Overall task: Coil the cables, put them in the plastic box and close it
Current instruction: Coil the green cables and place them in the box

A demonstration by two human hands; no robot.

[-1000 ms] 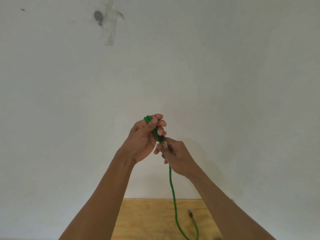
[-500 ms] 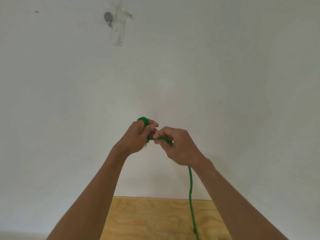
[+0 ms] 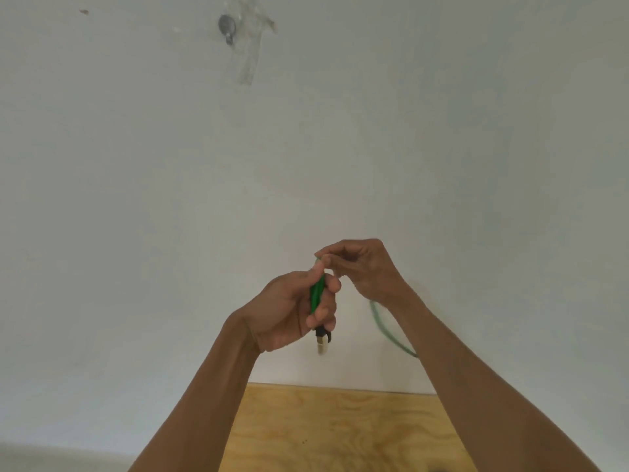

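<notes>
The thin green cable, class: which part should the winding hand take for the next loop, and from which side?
Pinch the thin green cable on the slack run just below the right hand, from the right. That stretch hangs free in a curve, while the left hand already grips the wound bundle, plug dangling below.

The green cable [image 3: 317, 294] has a smooth, slightly glossy plastic jacket; its connector [image 3: 322, 343], hanging just below, looks like black and pale clear plastic. Below that, the worktop [image 3: 340, 430] is bare plywood, matt with visible grain. Behind the cable, the wall [image 3: 136, 199] is matt white paint, with a strip of clear glossy tape [image 3: 250, 59] high up.
</notes>
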